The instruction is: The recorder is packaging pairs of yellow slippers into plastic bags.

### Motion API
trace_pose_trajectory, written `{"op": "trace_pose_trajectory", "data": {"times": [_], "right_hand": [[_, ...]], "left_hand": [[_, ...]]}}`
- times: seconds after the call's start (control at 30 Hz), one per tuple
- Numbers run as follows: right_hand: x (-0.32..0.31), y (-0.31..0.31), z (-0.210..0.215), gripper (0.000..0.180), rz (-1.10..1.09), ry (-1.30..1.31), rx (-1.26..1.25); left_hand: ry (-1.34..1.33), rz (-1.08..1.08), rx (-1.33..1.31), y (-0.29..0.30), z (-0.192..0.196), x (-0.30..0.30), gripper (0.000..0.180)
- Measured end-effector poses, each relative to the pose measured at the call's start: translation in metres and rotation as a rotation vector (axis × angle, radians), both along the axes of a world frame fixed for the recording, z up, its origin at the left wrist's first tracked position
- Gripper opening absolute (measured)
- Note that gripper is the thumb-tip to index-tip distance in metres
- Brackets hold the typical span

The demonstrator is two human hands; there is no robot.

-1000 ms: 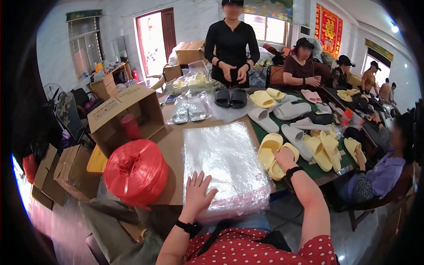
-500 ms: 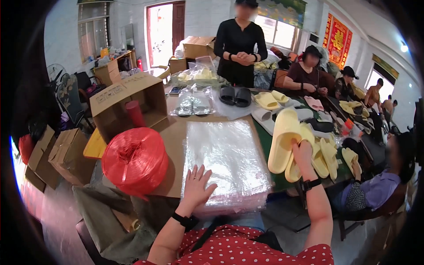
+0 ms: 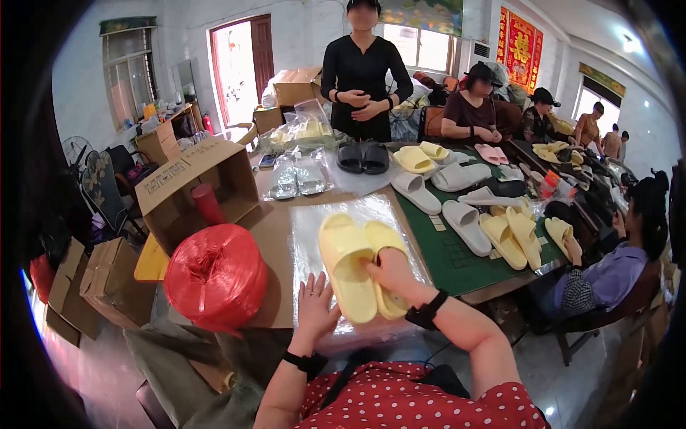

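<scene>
- Firstly, table point(image 3: 457, 268): green mat on its right part, brown card under my work on the left.
- Box point(image 3: 196, 187): open cardboard, far left, a red cup just beside it.
- Twine roll point(image 3: 214, 275): red, near my left hand, on the table's left edge.
- Bag stack point(image 3: 325, 222): clear plastic, flat in front of me, bearing the pair.
- Slippers point(image 3: 346, 264): yellow pair, side by side on the stack, toes away from me.
- Loose slippers point(image 3: 464, 222): white and yellow, spread over the mat, well apart from mine.
- Right hand point(image 3: 389, 275): fingers curled over the right slipper's heel end, gripping it.
- Left hand point(image 3: 316, 306): fingers spread flat on the stack, just beside the left slipper's heel, holding nothing.
</scene>
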State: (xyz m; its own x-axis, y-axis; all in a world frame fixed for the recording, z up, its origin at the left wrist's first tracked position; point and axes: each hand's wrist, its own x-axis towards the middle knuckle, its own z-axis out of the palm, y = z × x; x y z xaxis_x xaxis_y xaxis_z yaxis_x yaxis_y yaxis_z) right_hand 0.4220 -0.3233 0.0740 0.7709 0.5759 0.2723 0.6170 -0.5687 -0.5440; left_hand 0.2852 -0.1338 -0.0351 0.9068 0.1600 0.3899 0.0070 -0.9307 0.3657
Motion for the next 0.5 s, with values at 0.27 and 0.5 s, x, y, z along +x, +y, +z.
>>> {"op": "trace_pose_trajectory", "data": {"times": [0.27, 0.5], "right_hand": [[-0.009, 0.016, -0.061, 0.050, 0.057, -0.228, 0.077], [-0.037, 0.023, -0.077, 0.051, -0.147, -0.385, 0.003]], "left_hand": [[0.022, 0.029, 0.029, 0.001, -0.003, 0.000, 0.063], [-0.018, 0.029, 0.049, 0.001, -0.003, -0.001, 0.062]]}}
